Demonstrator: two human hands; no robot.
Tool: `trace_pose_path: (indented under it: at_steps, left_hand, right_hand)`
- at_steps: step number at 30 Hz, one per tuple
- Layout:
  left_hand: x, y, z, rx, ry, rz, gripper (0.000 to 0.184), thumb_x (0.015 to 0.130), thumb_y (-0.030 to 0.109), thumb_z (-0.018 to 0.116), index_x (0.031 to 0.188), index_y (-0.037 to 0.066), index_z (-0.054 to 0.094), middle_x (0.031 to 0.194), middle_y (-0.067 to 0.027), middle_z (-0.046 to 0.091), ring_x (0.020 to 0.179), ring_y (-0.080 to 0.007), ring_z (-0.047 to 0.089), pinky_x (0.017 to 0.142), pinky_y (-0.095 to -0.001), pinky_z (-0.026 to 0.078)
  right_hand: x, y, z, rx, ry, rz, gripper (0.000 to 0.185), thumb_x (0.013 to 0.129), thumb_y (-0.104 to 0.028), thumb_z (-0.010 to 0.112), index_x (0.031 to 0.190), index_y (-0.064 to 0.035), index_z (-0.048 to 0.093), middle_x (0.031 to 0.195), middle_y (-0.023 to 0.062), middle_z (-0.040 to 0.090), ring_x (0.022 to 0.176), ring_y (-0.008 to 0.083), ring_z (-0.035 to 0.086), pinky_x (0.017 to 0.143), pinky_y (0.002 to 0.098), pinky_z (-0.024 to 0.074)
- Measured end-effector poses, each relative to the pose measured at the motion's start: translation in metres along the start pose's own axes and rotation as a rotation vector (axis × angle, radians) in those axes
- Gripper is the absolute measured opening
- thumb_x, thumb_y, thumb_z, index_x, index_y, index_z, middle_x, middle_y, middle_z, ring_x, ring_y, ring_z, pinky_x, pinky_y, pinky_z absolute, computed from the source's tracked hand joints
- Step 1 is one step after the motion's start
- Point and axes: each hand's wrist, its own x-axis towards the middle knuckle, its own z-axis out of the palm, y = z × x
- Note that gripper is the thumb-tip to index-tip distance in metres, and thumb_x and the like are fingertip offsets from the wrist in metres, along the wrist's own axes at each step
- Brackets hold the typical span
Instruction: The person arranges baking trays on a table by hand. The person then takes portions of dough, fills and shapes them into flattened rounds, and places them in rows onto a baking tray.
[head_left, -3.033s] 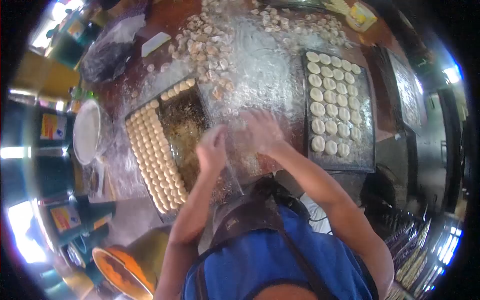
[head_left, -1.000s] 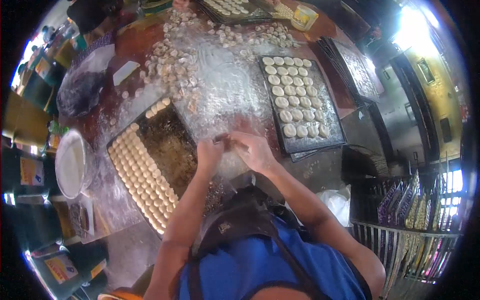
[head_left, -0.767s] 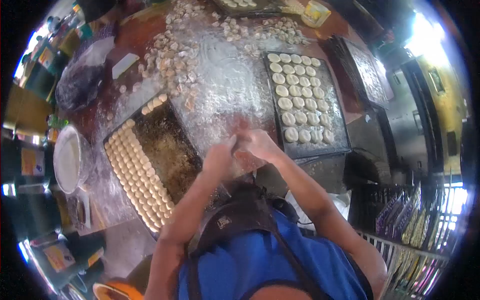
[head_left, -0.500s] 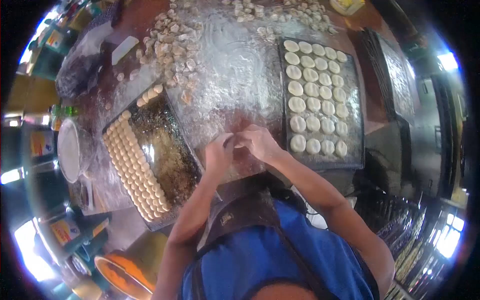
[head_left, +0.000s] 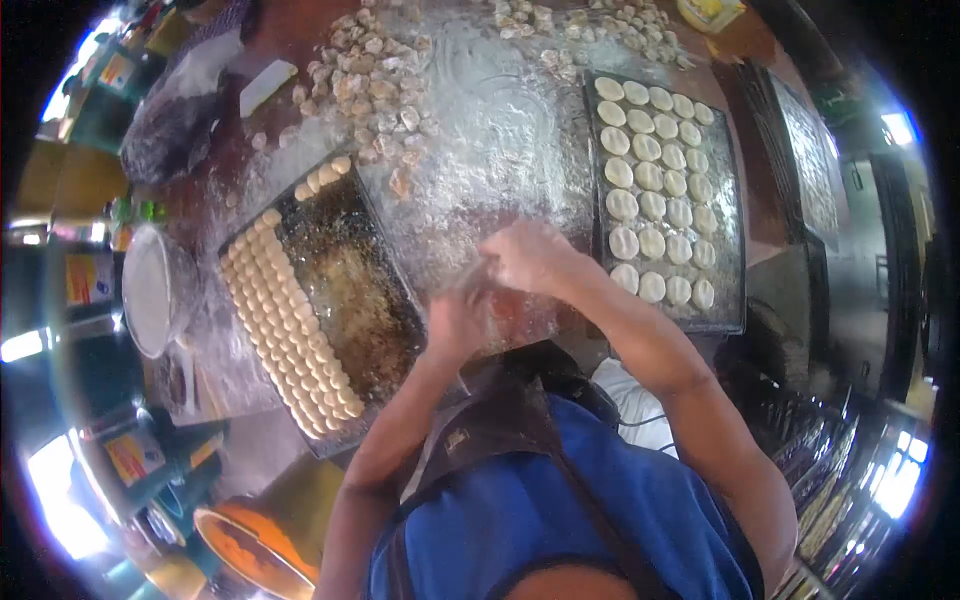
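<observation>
My right hand (head_left: 528, 255) is curled above the floured table's near edge, its fingers bent in toward my left. Whatever lies in it is hidden. Just below and to the left is my left hand (head_left: 462, 315), its fingers smeared by motion. Beside my left hand lies a dark baking tray (head_left: 360, 290) with rows of small pale dough balls (head_left: 290, 330) along its left side and a few at its top. To the right of my hands, another dark tray (head_left: 722, 270) carries rows of flattened round dough pieces (head_left: 652, 243), many with a crease across the middle.
Many small floured lumps (head_left: 375, 75) are heaped at the table's far side. A white scraper-like block (head_left: 268, 88) and a dark plastic bag (head_left: 165, 130) lie at far left. A round pale container (head_left: 150, 290) stands left, an orange-rimmed bucket (head_left: 250, 545) below. Stacked trays (head_left: 800, 150) stand right.
My hands, close together before, have moved slightly apart: the right one up and to the right, the left one a little lower. The whole view has shifted somewhat.
</observation>
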Motion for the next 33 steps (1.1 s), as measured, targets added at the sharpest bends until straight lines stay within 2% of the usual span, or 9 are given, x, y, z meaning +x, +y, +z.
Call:
trace_pose_path:
  at_steps: [4,6,8,13,18,21,26,29,33]
  left_hand:
    - [-0.008,-0.028,-0.045,-0.105,0.248,-0.093,0.035,0.088,0.004,0.061,0.123,0.006,0.063,0.119,-0.0171,0.065,0.109,-0.0325,0.064,0.091,-0.0374,0.052]
    - [-0.008,-0.039,-0.064,0.079,0.197,-0.041,0.031,0.089,0.003,0.061,0.119,0.005,0.066,0.121,-0.0167,0.065,0.110,-0.0319,0.063,0.094,-0.0383,0.052]
    - [-0.006,-0.056,-0.078,0.059,0.180,-0.038,0.033,0.091,0.005,0.062,0.124,0.009,0.064,0.123,-0.0079,0.067,0.116,-0.0257,0.061,0.101,-0.0383,0.049]
    - [0.037,-0.072,-0.128,0.201,0.429,-0.158,0.027,0.088,0.002,0.061,0.115,0.001,0.067,0.115,-0.0164,0.068,0.110,-0.0298,0.062,0.100,-0.0393,0.047]
    - [0.100,-0.141,-0.166,0.442,0.322,-0.249,0.047,0.093,0.012,0.059,0.138,0.006,0.049,0.141,-0.0205,0.049,0.127,-0.0373,0.049,0.104,-0.0449,0.043]
    - [0.102,-0.172,-0.165,0.628,0.263,-0.118,0.046,0.095,0.016,0.059,0.140,0.010,0.050,0.136,-0.0197,0.054,0.119,-0.0390,0.055,0.096,-0.0460,0.048]
    - [0.121,-0.168,-0.169,0.647,0.317,-0.438,0.040,0.095,0.017,0.061,0.133,0.008,0.056,0.121,-0.0168,0.065,0.105,-0.0349,0.063,0.089,-0.0427,0.050]
    - [0.114,-0.159,-0.170,0.470,0.450,-0.510,0.035,0.094,0.018,0.061,0.128,0.007,0.060,0.116,-0.0143,0.067,0.100,-0.0290,0.066,0.085,-0.0397,0.051]
    - [0.052,-0.123,-0.159,-0.161,0.653,-0.668,0.040,0.092,0.016,0.063,0.130,0.004,0.056,0.125,-0.0122,0.062,0.113,-0.0234,0.059,0.097,-0.0341,0.047]
  right_hand:
    - [0.018,-0.023,0.012,0.404,0.541,0.154,0.055,0.088,-0.054,0.062,0.120,-0.0094,0.065,0.100,0.0145,0.072,0.099,0.0314,0.069,0.088,0.0413,0.0528]
    - [0.055,-0.015,0.076,-0.447,0.990,0.008,0.075,0.091,-0.070,0.041,0.128,-0.0068,0.058,0.119,0.0219,0.063,0.112,0.0357,0.060,0.102,0.0465,0.0440]
    - [0.055,-0.027,0.070,-0.452,1.020,0.136,0.076,0.092,-0.070,0.038,0.124,-0.0044,0.059,0.125,0.0231,0.059,0.121,0.0367,0.054,0.107,0.0482,0.0391]
    - [-0.008,-0.020,0.033,0.269,0.010,0.329,0.045,0.085,-0.046,0.070,0.098,-0.0035,0.066,0.108,0.0188,0.064,0.113,0.0328,0.058,0.095,0.0463,0.0464]
    - [-0.058,0.029,0.046,0.547,0.340,-0.132,0.031,0.079,-0.030,0.074,0.097,-0.0068,0.064,0.098,0.0132,0.067,0.098,0.0274,0.063,0.086,0.0411,0.0492]
    - [-0.108,0.094,-0.039,0.422,0.695,0.465,0.035,0.084,-0.022,0.072,0.117,-0.0104,0.066,0.106,0.0109,0.070,0.100,0.0244,0.067,0.090,0.0384,0.0508]
    - [-0.133,0.274,-0.102,0.139,1.412,0.546,0.025,0.086,-0.016,0.065,0.106,-0.0011,0.062,0.106,0.0243,0.066,0.103,0.0398,0.063,0.089,0.0445,0.0503]
    - [-0.109,0.353,-0.062,-0.063,0.743,0.581,0.036,0.089,-0.027,0.063,0.115,-0.0019,0.061,0.122,0.0253,0.061,0.128,0.0424,0.048,0.104,0.0489,0.0402]
    - [-0.091,0.352,-0.036,0.080,0.769,0.672,0.057,0.094,-0.044,0.051,0.135,-0.0033,0.053,0.155,0.0158,0.032,0.144,0.0330,0.028,0.117,0.0559,0.0188]
